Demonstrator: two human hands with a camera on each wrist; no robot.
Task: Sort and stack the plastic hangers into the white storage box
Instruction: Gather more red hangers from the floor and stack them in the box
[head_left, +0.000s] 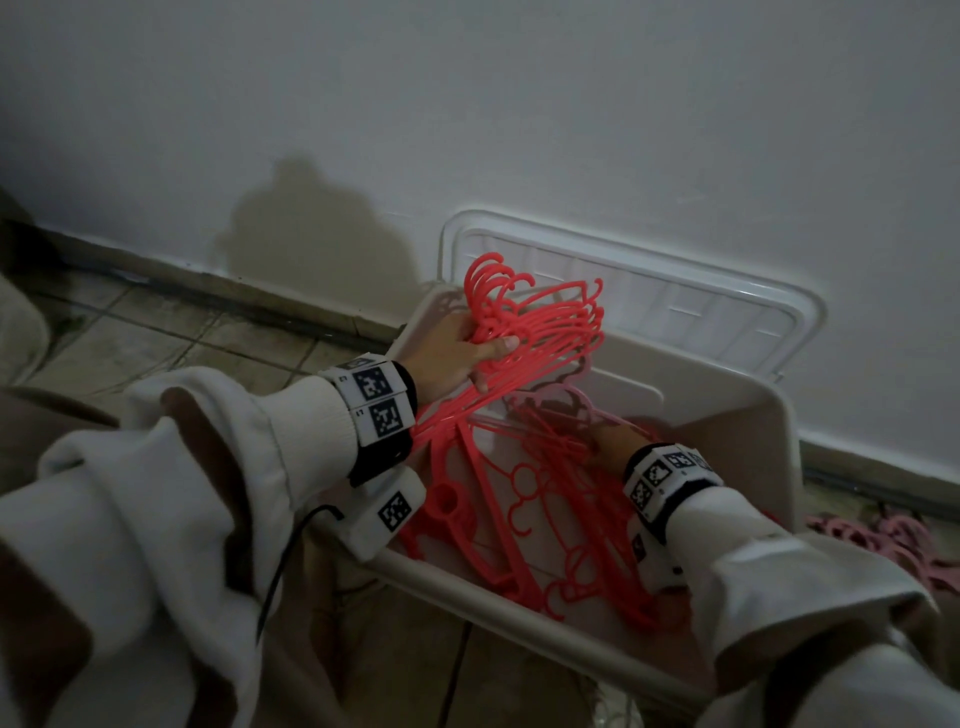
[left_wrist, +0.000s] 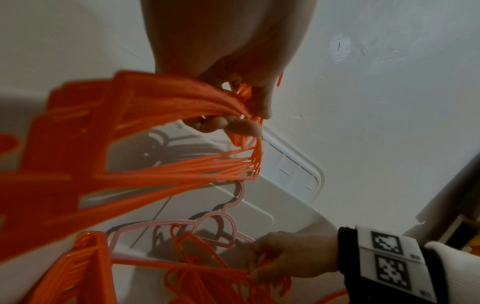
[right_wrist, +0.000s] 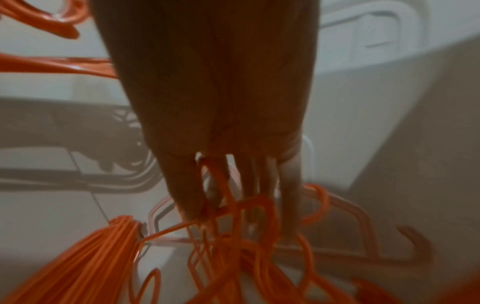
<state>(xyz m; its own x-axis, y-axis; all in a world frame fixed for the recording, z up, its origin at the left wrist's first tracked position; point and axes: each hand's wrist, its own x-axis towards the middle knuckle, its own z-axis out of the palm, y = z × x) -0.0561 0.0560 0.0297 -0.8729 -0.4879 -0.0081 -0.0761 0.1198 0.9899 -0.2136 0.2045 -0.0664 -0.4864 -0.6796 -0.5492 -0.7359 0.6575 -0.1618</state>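
Head view: red hanger bundle (head_left: 540, 332) clamped at necks by left hand (head_left: 457, 353), held over white storage box (head_left: 737, 447) at 12 o'clock. Snagging on loose hangers (head_left: 545, 499) below judged likely. No writing readable; square coded wrist tags (head_left: 374, 384) only.

Left wrist view: right hand (left_wrist: 291, 255) fingers curled round hangers inside box; pink hanger (left_wrist: 218, 218) mixed in, so mis-sorting possible.

Right wrist view: fingers (right_wrist: 187, 185) threaded through hooks; tangling risked.

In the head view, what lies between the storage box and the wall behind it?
The box's clear lid stands on edge there, leaning against the wall behind the white storage box. The head view shows it best.
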